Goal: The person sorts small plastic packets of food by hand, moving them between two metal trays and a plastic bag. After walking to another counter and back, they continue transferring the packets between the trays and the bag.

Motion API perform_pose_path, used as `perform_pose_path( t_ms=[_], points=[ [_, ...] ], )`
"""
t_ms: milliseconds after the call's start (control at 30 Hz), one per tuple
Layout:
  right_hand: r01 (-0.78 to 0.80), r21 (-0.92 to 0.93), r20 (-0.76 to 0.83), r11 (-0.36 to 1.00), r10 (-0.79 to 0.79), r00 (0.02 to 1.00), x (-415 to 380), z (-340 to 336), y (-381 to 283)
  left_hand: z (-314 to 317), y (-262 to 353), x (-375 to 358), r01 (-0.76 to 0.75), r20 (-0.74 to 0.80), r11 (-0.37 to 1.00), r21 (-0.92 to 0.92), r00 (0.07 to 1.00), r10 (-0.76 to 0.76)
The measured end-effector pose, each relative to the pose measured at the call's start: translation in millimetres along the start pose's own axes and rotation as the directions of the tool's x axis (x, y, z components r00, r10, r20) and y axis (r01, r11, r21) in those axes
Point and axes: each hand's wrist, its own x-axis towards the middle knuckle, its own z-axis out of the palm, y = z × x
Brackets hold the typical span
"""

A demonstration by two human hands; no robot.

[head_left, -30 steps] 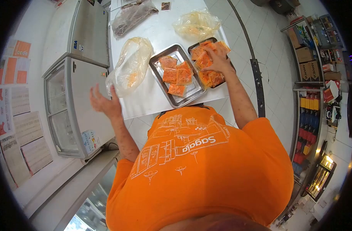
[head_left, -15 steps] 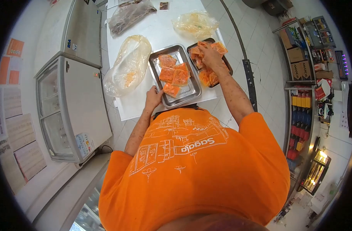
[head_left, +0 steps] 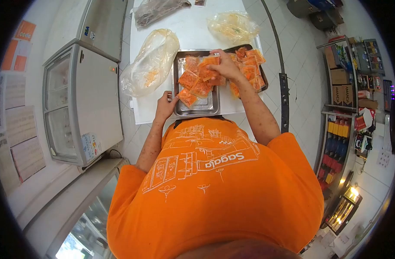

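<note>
A metal tray (head_left: 198, 111) lies on the white table in front of me, holding several flat clear packets of shredded orange food (head_left: 188, 80). My left hand (head_left: 166, 106) grips the tray's left rim near its front corner, thumb at the edge. Over the tray's right side, my right hand (head_left: 227, 67) is closed on an orange food packet (head_left: 208, 67); whether it holds more than one is hard to tell. To the right, a second, darker tray (head_left: 264, 85) carries a pile of similar packets (head_left: 251, 64), partly behind my right wrist.
A clear plastic bag with orange shreds (head_left: 152, 64) lies left of the tray. Another clear bag (head_left: 233, 26) and a greyish bag (head_left: 159, 11) lie farther back on the white table (head_left: 191, 36). A freezer (head_left: 96, 103) stands left, shelving (head_left: 341, 112) right.
My right hand has moved left from the darker tray to above the metal tray, bringing an orange packet along. My left hand stays at the metal tray's rim. The view has shifted slightly.
</note>
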Motion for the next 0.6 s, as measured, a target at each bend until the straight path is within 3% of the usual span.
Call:
perform_pose_path(
  t_ms=[100, 200, 300, 400, 500, 600],
  points=[
    [-0.076, -0.099, 0.08, 0.992, 0.084, 0.993, 3.8, 2.1, -4.2, 2.8, -1.1, -2.8, 0.007, -0.002, 1.0, -0.009, 1.0, -0.007],
    [-0.03, -0.194, 0.211, 0.981, 0.071, 0.975, -4.5, -10.3, -24.3, 5.1, -5.1, -4.7, -0.002, -0.002, 1.0, -0.009, 1.0, 0.002],
    [0.175, -0.347, 0.211, 0.921, -0.105, 0.972, -2.1, -22.6, -8.3, 7.5, -7.6, -6.4, 0.003, 0.001, 1.0, -0.023, 1.0, -0.003],
    [-0.044, -0.72, 0.034, 0.693, 0.099, 0.995, 2.1, -30.9, 8.6, 6.5, -0.7, -10.3, -0.008, -0.012, 1.0, -0.017, 1.0, 0.008],
    [-0.044, -0.755, 0.058, 0.655, 0.134, 0.989, -20.1, -4.3, 6.1, 10.0, -2.5, -8.4, -0.007, -0.032, 1.0, 0.018, 0.999, 0.008],
    [-0.227, -0.65, -0.04, 0.725, 0.266, 0.963, -29.3, 18.0, -6.1, 10.8, 2.2, -8.2, 0.027, 0.01, 1.0, -0.004, 1.0, -0.027]
  ],
)
